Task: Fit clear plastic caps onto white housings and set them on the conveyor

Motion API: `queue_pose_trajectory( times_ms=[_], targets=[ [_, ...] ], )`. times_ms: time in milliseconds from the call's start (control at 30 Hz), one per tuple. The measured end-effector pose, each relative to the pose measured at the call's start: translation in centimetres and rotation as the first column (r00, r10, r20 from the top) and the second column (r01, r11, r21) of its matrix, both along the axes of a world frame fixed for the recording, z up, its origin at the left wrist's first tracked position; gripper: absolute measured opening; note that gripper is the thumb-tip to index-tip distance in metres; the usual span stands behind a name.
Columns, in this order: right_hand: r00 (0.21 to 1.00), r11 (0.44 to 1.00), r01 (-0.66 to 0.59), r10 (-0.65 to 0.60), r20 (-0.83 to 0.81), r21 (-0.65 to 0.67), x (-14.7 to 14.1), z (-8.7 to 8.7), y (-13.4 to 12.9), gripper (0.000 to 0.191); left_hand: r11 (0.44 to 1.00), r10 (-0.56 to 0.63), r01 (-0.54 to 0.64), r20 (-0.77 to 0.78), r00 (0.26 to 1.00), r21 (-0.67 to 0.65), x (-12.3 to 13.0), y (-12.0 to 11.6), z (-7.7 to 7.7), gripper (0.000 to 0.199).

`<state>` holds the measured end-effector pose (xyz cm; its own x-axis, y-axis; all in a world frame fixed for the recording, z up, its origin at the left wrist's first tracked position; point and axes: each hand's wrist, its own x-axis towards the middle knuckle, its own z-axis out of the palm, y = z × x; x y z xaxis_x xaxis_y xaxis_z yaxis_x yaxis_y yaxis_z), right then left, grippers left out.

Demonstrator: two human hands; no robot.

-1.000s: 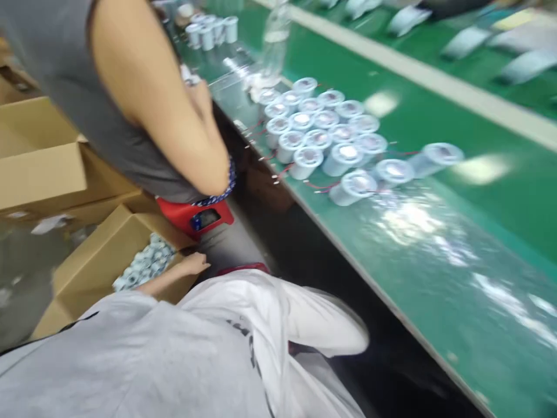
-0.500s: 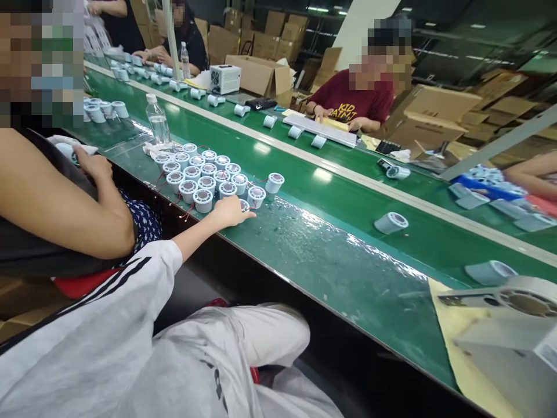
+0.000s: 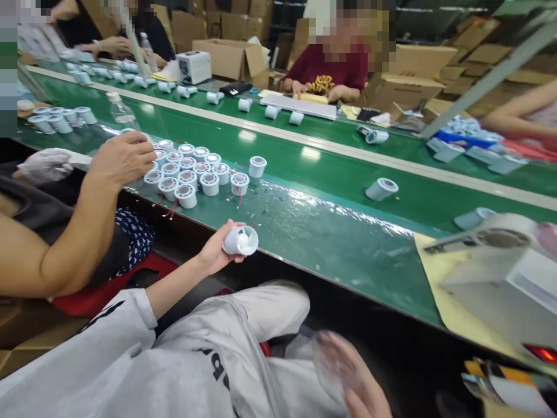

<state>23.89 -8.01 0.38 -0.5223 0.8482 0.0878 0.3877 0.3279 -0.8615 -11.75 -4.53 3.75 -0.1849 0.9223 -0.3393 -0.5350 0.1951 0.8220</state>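
Note:
My left hand [image 3: 213, 251] is wrapped round a light-blue cylindrical motor housing [image 3: 232, 241], held tilted off the table's front edge. Its open end faces right and shows something white inside. Low in the view, my right hand [image 3: 363, 383] is smeared by motion; a clear round plastic piece [image 3: 328, 360] seems to be in its fingers, above my lap. Beyond my left hand stand several similar light-blue housings [image 3: 186, 194] in a cluster, open ends up, with thin red wires.
A co-worker's bare hand [image 3: 126, 154] reaches to the cluster's left side; a gloved hand [image 3: 46, 165] is beside it. Single housings [image 3: 382, 188] lie along the green belt [image 3: 304, 154]. A white machine [image 3: 491, 273] stands on yellow paper at right. A bottle [image 3: 122, 110] stands behind.
My left hand has come away from the cluster with one housing, towards me. My right hand has entered at the bottom. The co-worker's bare hand has moved over to the cluster.

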Motion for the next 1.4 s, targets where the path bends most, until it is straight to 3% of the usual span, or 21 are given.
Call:
queue_pose_trajectory(
  times_ms=[67,167,267,333,400,467,567,667,800,900,1000,1033,1167,1233,1400],
  targets=[
    [0.997,0.985,-0.043,0.033,0.065,0.169,-2.1,-0.3,0.1,0.045,0.963,-0.219,0.235,0.123,0.968,-0.133,2.4,0.0,-1.0,0.044],
    [0.972,0.882,0.020,-0.127,0.197,0.471,-5.0,0.1,1.1,0.041,0.795,-0.553,0.578,0.170,0.815,-0.183,5.2,0.4,-1.9,0.038],
    [0.923,0.830,0.044,-0.247,0.296,0.555,-6.2,0.4,1.9,0.039,0.565,-0.824,0.812,-0.052,0.564,-0.148,6.8,1.0,-1.9,0.036],
    [0.904,0.860,0.050,-0.256,0.343,0.508,-6.2,0.5,2.0,0.032,0.462,-0.851,0.879,-0.339,0.401,-0.121,7.5,1.4,-1.4,0.030],
    [0.921,0.905,0.052,-0.207,0.330,0.423,-5.8,0.5,1.7,0.018,0.469,-0.718,0.880,-0.614,0.328,-0.077,7.8,1.5,-0.8,0.023],
    [0.958,0.944,0.070,-0.154,0.242,0.324,-5.4,0.7,1.3,0.008,0.536,-0.551,0.844,-0.764,0.336,-0.015,8.1,1.6,-0.6,0.023],
    [0.988,0.973,0.139,-0.150,0.046,0.185,-5.2,1.2,0.9,0.022,0.584,-0.463,0.811,-0.809,0.361,0.028,8.3,1.5,-1.2,0.043],
    [0.966,0.964,0.254,-0.249,-0.072,0.080,-5.3,1.8,0.8,0.030,0.556,-0.439,0.829,-0.827,0.351,0.057,8.3,1.4,-2.2,0.058],
    [0.912,0.929,0.361,-0.370,-0.176,-0.077,-5.0,2.2,1.1,0.033,0.481,-0.506,0.873,-0.790,0.346,0.074,8.4,1.4,-2.4,0.064],
    [0.897,0.933,0.330,-0.357,-0.261,-0.142,-4.5,2.1,1.1,0.033,0.466,-0.642,0.884,-0.674,0.365,0.034,8.5,1.1,-1.9,0.071],
    [0.946,0.970,0.242,-0.240,-0.219,-0.017,-4.0,1.8,0.5,0.014,0.523,-0.723,0.852,-0.524,0.451,0.011,8.6,0.7,-1.6,0.075],
    [0.961,0.974,0.221,-0.208,-0.185,0.054,-3.8,1.7,0.2,0.020,0.533,-0.739,0.846,-0.483,0.470,0.007,8.5,0.6,-1.5,0.076],
    [0.977,0.955,0.193,-0.165,-0.134,0.225,-3.5,1.1,-0.9,0.032,0.491,-0.775,0.871,-0.467,0.425,-0.022,8.2,0.3,-1.4,0.078],
    [0.978,0.967,0.174,-0.148,-0.147,0.184,-3.4,1.0,-1.1,0.036,0.458,-0.766,0.889,-0.501,0.403,0.014,8.0,0.3,-1.3,0.080],
    [0.956,0.985,0.172,-0.171,-0.238,-0.019,-3.3,1.4,-1.2,0.040,0.404,-0.725,0.900,-0.542,0.425,0.166,7.7,0.4,-1.1,0.076]
  ],
)
